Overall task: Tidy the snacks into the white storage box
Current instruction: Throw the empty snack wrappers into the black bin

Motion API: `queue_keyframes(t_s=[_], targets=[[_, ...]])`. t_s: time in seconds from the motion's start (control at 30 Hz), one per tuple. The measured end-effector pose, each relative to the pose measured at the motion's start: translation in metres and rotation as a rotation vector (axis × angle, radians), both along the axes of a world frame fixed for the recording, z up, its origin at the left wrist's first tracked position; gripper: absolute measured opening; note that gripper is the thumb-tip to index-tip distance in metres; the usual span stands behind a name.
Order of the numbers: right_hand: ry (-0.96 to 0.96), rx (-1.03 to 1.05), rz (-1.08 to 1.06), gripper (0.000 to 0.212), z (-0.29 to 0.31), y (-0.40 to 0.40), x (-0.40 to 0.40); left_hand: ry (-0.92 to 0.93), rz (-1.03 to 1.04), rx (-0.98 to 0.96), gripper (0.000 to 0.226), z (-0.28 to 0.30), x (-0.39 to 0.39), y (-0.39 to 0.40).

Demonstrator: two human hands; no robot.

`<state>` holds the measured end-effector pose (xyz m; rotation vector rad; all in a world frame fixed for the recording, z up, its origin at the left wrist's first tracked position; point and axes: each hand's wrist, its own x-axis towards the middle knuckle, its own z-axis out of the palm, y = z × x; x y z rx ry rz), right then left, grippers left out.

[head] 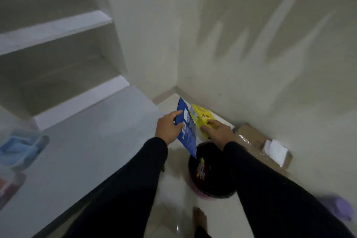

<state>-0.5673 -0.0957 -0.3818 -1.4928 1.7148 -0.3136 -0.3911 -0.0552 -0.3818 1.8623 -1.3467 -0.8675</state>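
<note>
From the head camera, both arms in black sleeves reach forward and down toward the corner of the room. The left hand (167, 128) pinches the edge of a blue snack packet (187, 129), thumb on top and fingers curled beneath, holding it tilted on edge above the floor. At about 3 o'clock from it, the right hand (218, 131) grips a yellow snack box (201, 117), with its fingers spread over the printed face. Packet and box sit side by side, touching or nearly so; blur hides which.

Under the packet's lower tip, at 6 o'clock from the hands, stands a round bin lined with a black bag (211, 175), with a colourful wrapper inside. At 4 o'clock, a flattened cardboard box (255, 137) with a white label lies against the wall. A white counter (81, 141) fills the left, with shelves above and blurred blue containers (21, 149) at 9 o'clock. A bare foot (200, 216) shows at the bottom. No white storage box is identifiable.
</note>
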Motion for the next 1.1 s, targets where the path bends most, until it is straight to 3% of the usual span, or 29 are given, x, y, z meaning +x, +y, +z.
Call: queue_keyframes(t_s=[0.07,0.17,0.33,0.5,0.6,0.7,0.8,1.1], targets=[[-0.040,0.104,-0.051,0.061,-0.021,0.001,-0.028,-0.006,-0.087,0.066,0.049,-0.024,-0.031,-0.010],[-0.052,0.215,-0.141,0.072,-0.068,-0.005,-0.064,-0.018,-0.154,0.179,0.049,-0.070,-0.071,-0.023],[-0.031,0.386,-0.130,0.048,-0.137,-0.026,-0.115,-0.049,-0.226,0.386,0.052,-0.149,-0.131,-0.050],[0.069,0.573,0.052,0.054,-0.182,-0.065,-0.138,0.044,-0.271,0.603,0.065,-0.197,-0.172,-0.078],[0.254,0.545,0.301,0.036,-0.185,-0.083,-0.144,-0.108,-0.379,0.702,0.050,-0.212,-0.182,-0.087],[0.409,0.491,0.489,0.025,-0.186,-0.098,-0.142,-0.328,-0.473,0.782,0.031,-0.209,-0.183,-0.096],[0.501,0.450,0.628,0.036,-0.171,-0.115,-0.135,-0.447,-0.461,0.797,0.031,-0.195,-0.177,-0.110],[0.557,0.144,0.780,0.041,-0.065,-0.153,-0.067,-0.581,-0.277,0.642,0.035,-0.088,-0.115,-0.135]])
